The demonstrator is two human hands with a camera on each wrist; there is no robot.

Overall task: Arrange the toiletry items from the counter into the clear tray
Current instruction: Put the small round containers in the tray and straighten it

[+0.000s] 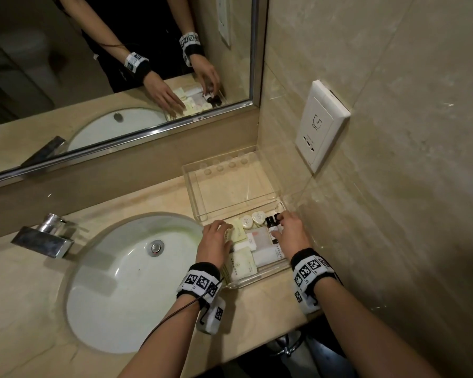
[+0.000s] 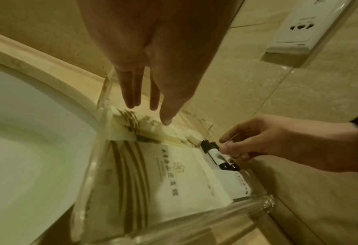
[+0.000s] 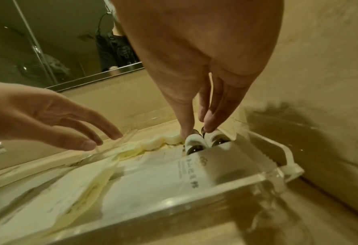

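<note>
Two small dark bottles (image 1: 273,224) are being settled side by side in the clear tray (image 1: 257,279) by the right hand (image 1: 292,231), whose fingers (image 3: 212,121) are pinched on them. The left hand (image 1: 215,240) is held flat, fingers spread, on sachets (image 1: 239,264). Release and withdrawal seem due next.

From my head view, my right hand (image 1: 291,230) covers most of the 2 dark bottles (image 1: 273,222), so I can't read their labels. My left hand (image 1: 215,237) hides part of the pale sachets (image 1: 241,264) at the left of the clear tray (image 1: 260,279). The sachet print is too small to read. In the left wrist view the tray's near wall (image 2: 194,220) is blurred, and the wall socket (image 2: 303,33) is cut off by the top edge.
</note>
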